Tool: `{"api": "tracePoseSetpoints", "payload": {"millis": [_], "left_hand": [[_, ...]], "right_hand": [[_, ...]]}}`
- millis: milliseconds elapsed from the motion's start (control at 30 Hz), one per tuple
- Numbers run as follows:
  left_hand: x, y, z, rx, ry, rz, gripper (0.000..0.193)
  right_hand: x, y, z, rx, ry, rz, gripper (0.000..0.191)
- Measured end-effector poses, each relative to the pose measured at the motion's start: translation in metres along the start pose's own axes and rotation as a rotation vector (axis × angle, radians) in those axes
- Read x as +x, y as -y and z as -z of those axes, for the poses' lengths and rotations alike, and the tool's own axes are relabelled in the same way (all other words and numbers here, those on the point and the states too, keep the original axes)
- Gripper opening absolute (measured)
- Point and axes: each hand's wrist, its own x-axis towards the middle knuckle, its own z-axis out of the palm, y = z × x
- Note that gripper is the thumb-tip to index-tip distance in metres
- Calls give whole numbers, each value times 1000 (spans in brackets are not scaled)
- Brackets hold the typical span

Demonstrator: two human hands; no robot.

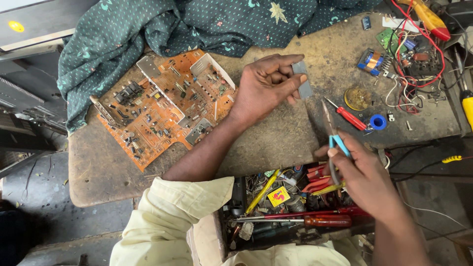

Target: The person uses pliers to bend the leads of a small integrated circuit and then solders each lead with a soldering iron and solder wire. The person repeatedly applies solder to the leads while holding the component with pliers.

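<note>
My left hand (268,83) is raised over the worn workbench (276,143) and pinches a small flat grey metal part (302,79) between thumb and fingers. My right hand (362,175) grips needle-nose pliers (331,125) with light blue handles, their tips pointing up toward the grey part but a little apart from it. An orange circuit board (165,103) full of components lies flat to the left of my left hand.
A teal dotted cloth (162,24) is bunched at the back. A red screwdriver (351,117), blue tape roll (378,121), round tin (357,98), copper coil (370,61) and tangled red and white wires (414,59) lie right. An open drawer (290,212) below holds screwdrivers and clutter.
</note>
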Motion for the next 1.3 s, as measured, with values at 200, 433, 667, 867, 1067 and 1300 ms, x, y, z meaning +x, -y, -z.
{"api": "tracePoseSetpoints", "payload": {"millis": [200, 433, 667, 867, 1067, 1300], "left_hand": [[2, -6, -5, -20, -1, -98, 47], [2, -13, -5, -73, 81, -71, 33], [6, 2, -7, -85, 188, -52, 27], [7, 9, -8, -103, 226, -73, 26], [6, 8, -7, -107, 261, -76, 24], [7, 10, -9, -73, 276, -74, 23]], "right_hand": [[4, 35, -16, -864, -512, 607, 41], [29, 43, -31, -796, -674, 786, 40], [43, 34, -23, -229, -658, 905, 32], [60, 27, -20, -211, -709, 953, 20], [63, 23, -17, -226, -720, 963, 21], [63, 22, -14, -237, -734, 964, 21]]}}
